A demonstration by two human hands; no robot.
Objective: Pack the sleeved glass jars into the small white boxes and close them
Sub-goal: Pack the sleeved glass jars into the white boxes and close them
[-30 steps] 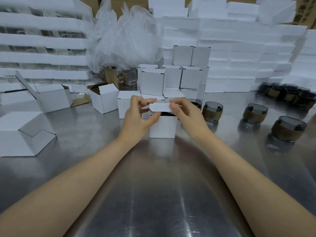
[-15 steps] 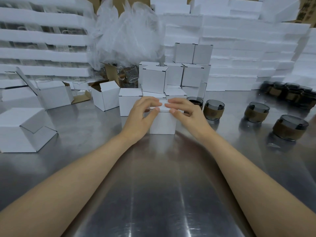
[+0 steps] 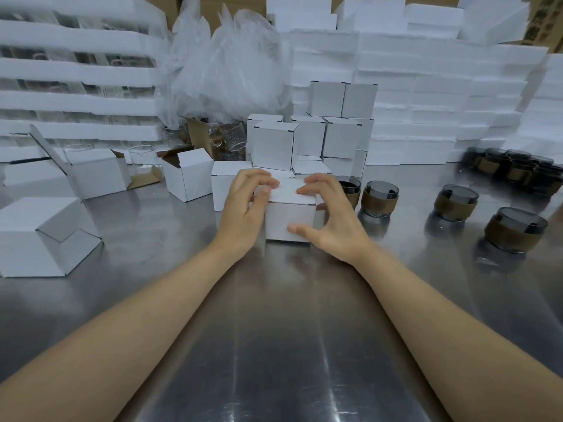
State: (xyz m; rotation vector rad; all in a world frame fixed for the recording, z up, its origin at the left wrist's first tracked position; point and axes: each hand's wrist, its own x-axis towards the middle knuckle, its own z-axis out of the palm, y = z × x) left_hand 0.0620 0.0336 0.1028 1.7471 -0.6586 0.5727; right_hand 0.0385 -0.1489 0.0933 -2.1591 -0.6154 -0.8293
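White box, left hand, right hand curled around it

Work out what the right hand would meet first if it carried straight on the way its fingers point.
The right hand grips the small white box. Beyond that, it would probably meet the stack of closed white boxes behind, though depth is unclear.

Shiny steel desk, streaky light glare on it nearer than the fingers. Beyond them, white foam slabs stacked wall-high, crumpled clear plastic further left.
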